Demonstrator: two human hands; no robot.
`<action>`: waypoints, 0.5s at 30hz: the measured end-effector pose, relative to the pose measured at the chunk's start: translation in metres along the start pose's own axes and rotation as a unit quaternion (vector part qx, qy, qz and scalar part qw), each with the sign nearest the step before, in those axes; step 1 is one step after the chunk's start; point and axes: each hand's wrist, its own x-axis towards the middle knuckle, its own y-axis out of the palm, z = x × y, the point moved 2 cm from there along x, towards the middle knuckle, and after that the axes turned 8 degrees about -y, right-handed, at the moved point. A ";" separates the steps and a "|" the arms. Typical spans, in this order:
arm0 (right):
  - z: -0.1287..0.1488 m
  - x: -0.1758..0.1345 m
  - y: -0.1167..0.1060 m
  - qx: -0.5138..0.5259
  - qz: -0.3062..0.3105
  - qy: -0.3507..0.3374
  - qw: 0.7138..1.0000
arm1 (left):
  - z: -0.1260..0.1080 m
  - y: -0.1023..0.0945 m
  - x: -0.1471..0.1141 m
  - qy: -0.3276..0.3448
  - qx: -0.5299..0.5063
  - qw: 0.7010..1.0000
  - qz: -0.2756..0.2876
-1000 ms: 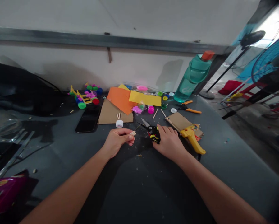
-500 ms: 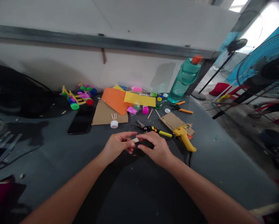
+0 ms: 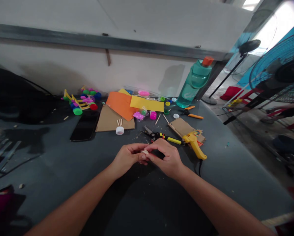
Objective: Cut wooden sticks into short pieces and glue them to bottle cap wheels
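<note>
Above the dark table, my left hand (image 3: 127, 159) pinches a small bundle of short wooden sticks (image 3: 145, 152) between thumb and fingers. My right hand (image 3: 168, 158) is closed on the other end of the bundle, thumb and fingertips pressed to it; the fingers hide most of the sticks. Just beyond the hands lie pruning shears (image 3: 173, 140) with yellow-and-black handles, blades parted. A white bottle cap (image 3: 119, 130) sits in front of several more short sticks (image 3: 119, 122) on a cardboard sheet (image 3: 105, 121).
A yellow glue gun (image 3: 197, 147) rests against a cardboard piece (image 3: 180, 127) at the right. Behind stand a teal bottle (image 3: 193, 83) and orange-handled pliers (image 3: 195, 116). A black phone (image 3: 84, 127) and colourful wheeled toys (image 3: 82, 103) lie left. Orange paper (image 3: 121, 105) is at the back.
My hands have come together. My right fingertips, apart from the sticks before, now close on them, and the bundle sits slightly lower and further right.
</note>
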 end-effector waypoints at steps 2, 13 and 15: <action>-0.001 -0.001 0.000 0.000 0.000 0.000 1.000 | -0.001 0.000 -0.001 0.005 0.007 1.000 -0.001; -0.018 -0.007 0.010 0.083 -0.030 0.165 0.982 | 0.000 -0.007 0.002 0.028 0.015 0.998 -0.058; -0.021 -0.009 0.012 0.090 -0.023 0.177 0.980 | 0.000 -0.009 0.003 0.028 0.032 0.997 -0.065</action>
